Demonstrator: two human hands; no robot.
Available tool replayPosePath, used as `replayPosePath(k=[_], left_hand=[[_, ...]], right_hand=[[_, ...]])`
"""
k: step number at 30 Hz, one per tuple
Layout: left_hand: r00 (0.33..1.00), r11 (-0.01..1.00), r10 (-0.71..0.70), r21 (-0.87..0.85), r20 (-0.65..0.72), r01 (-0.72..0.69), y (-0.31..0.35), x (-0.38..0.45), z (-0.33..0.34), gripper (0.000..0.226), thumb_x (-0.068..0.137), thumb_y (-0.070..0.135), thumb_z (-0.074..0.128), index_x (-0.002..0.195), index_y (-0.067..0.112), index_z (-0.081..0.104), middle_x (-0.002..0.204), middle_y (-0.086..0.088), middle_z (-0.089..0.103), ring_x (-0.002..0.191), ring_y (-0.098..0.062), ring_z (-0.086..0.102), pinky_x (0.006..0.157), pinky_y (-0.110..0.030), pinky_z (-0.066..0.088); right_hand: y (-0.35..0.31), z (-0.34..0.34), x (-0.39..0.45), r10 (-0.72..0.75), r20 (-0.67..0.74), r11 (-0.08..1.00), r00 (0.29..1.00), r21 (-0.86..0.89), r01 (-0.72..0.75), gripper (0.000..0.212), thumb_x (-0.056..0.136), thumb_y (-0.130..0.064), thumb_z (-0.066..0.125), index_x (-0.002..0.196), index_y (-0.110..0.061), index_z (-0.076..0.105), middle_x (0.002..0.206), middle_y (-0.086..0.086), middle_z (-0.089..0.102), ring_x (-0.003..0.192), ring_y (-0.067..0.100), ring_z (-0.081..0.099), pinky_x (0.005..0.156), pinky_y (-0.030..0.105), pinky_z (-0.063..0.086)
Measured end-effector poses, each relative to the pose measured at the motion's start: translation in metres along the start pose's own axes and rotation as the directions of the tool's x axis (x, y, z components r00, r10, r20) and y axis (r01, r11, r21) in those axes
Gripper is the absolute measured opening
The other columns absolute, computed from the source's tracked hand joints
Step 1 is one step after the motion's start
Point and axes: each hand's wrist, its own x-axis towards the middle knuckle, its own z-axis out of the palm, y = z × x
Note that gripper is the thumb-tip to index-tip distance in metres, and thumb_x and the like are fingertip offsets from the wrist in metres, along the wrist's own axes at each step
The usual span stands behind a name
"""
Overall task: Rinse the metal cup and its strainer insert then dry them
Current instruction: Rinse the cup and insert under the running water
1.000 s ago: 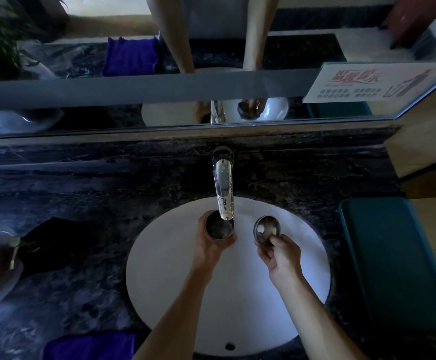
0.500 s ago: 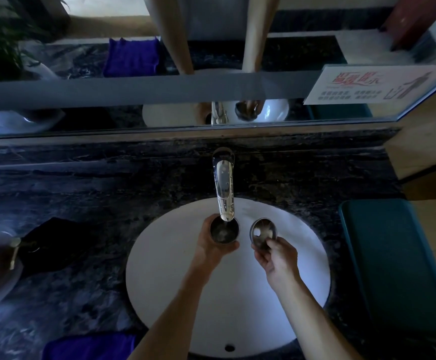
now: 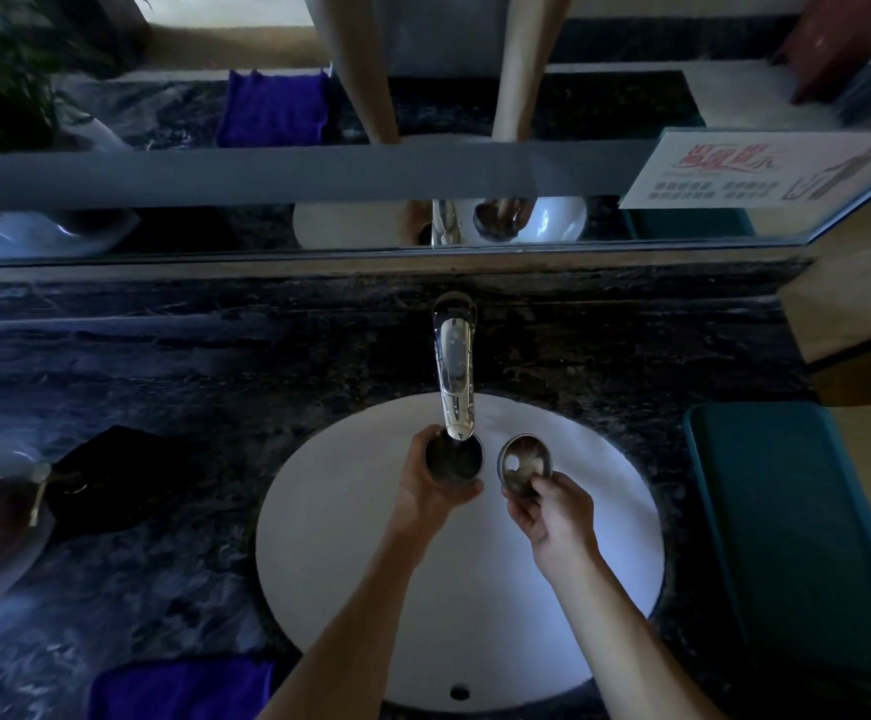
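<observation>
Your left hand (image 3: 425,493) wraps its fingers round the metal cup (image 3: 453,459), mouth up, right under the faucet (image 3: 455,387) spout at the sink's (image 3: 371,589) twelve o'clock. Your right hand (image 3: 553,514) pinches the strainer insert (image 3: 524,464), just beside the cup at three o'clock. Water flow is too dim to judge.

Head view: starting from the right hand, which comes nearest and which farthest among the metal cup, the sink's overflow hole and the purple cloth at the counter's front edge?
Measured from the right hand:
1. Metal cup, just to its left under the tap, gripped by the left hand.
2. Overflow hole, at the basin's near edge.
3. Purple cloth, far left on the counter's front edge.
</observation>
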Motion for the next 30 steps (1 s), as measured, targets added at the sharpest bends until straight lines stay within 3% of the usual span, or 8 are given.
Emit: replayPosePath(k=[2, 5, 10, 16, 20, 23, 27, 30], left_hand=[[1.000, 1.000, 0.015, -0.009, 0.019, -0.014, 0.000, 0.000, 0.001, 0.079, 0.068, -0.018, 0.084, 0.135, 0.006, 0.050, 0.129, -0.017, 0.064, 0.112, -0.027, 0.064, 0.081, -0.019, 0.059], [0.999, 1.000, 0.009, -0.017, -0.049, -0.010, -0.004, 0.002, -0.002, 0.075, 0.068, -0.009, 0.088, 0.128, 0.020, 0.055, 0.122, -0.008, 0.068, 0.112, -0.023, 0.066, 0.089, -0.033, 0.061], [1.000, 0.999, 0.006, 0.037, -0.016, -0.005, -0.007, -0.001, 0.001, 0.076, 0.066, -0.014, 0.088, 0.126, 0.019, 0.054, 0.122, -0.009, 0.067, 0.109, -0.014, 0.065, 0.084, -0.014, 0.054], [0.998, 0.999, 0.029, 0.032, -0.062, -0.027, -0.006, 0.003, -0.002, 0.070, 0.067, -0.014, 0.086, 0.117, 0.026, 0.058, 0.112, 0.001, 0.069, 0.096, 0.004, 0.066, 0.079, -0.015, 0.056], [0.999, 0.994, 0.037, 0.101, 0.033, -0.040, -0.009, 0.007, -0.004, 0.075, 0.062, -0.002, 0.092, 0.121, 0.028, 0.058, 0.120, -0.005, 0.069, 0.111, -0.016, 0.067, 0.092, -0.030, 0.057], [0.999, 0.997, 0.030, 0.072, -0.009, -0.030, -0.006, 0.006, -0.002, 0.073, 0.065, -0.006, 0.091, 0.122, 0.024, 0.058, 0.116, -0.003, 0.070, 0.105, -0.015, 0.068, 0.083, -0.021, 0.058], [1.000, 0.998, 0.025, 0.054, 0.007, -0.025, -0.007, 0.005, -0.001, 0.074, 0.066, -0.007, 0.090, 0.128, 0.016, 0.056, 0.119, -0.005, 0.069, 0.107, -0.013, 0.067, 0.084, -0.015, 0.055], [0.995, 0.993, -0.093, -0.075, 0.026, 0.095, -0.006, 0.001, -0.001, 0.067, 0.072, 0.000, 0.090, 0.128, 0.014, 0.057, 0.117, -0.006, 0.071, 0.105, -0.014, 0.069, 0.079, -0.021, 0.058]], right_hand=[[0.001, 0.001, 0.001, 0.000, 0.009, 1.000, 1.000, -0.013, 0.000, 0.017, 0.099, 0.004, 0.044, 0.101, 0.000, 0.061, 0.123, 0.037, 0.064, 0.095, 0.039, 0.065, 0.062, 0.034, 0.052], [0.002, 0.000, 0.002, -0.001, -0.002, 1.000, 1.000, -0.023, 0.001, 0.018, 0.099, 0.003, 0.045, 0.105, 0.001, 0.063, 0.122, 0.036, 0.065, 0.095, 0.038, 0.066, 0.059, 0.032, 0.054], [0.001, -0.003, 0.003, -0.017, -0.016, 0.999, 1.000, -0.040, 0.016, 0.016, 0.098, 0.004, 0.046, 0.103, 0.002, 0.062, 0.122, 0.037, 0.064, 0.095, 0.039, 0.066, 0.056, 0.030, 0.055], [0.001, -0.008, 0.005, -0.041, -0.024, 0.998, 0.999, -0.040, 0.040, 0.019, 0.098, 0.006, 0.046, 0.110, 0.009, 0.061, 0.118, 0.038, 0.064, 0.094, 0.039, 0.066, 0.055, 0.029, 0.057], [0.000, -0.010, 0.004, -0.055, -0.016, 0.997, 0.998, -0.056, 0.054, 0.014, 0.097, 0.007, 0.048, 0.096, 0.004, 0.061, 0.114, 0.038, 0.064, 0.092, 0.040, 0.067, 0.062, 0.031, 0.056], [0.001, -0.010, 0.004, -0.071, -0.018, 0.995, 0.997, -0.078, 0.070, 0.016, 0.097, 0.007, 0.050, 0.090, 0.002, 0.063, 0.117, 0.037, 0.065, 0.095, 0.041, 0.067, 0.061, 0.030, 0.057], [0.001, -0.012, 0.005, -0.084, -0.025, 0.993, 0.996, -0.082, 0.082, 0.018, 0.096, 0.007, 0.050, 0.087, -0.001, 0.065, 0.117, 0.036, 0.065, 0.103, 0.046, 0.068, 0.061, 0.030, 0.057], [0.002, -0.013, 0.007, -0.081, -0.026, 0.993, 0.996, -0.082, 0.079, 0.016, 0.096, 0.006, 0.052, 0.091, -0.001, 0.066, 0.117, 0.033, 0.066, 0.110, 0.048, 0.067, 0.062, 0.031, 0.057]])
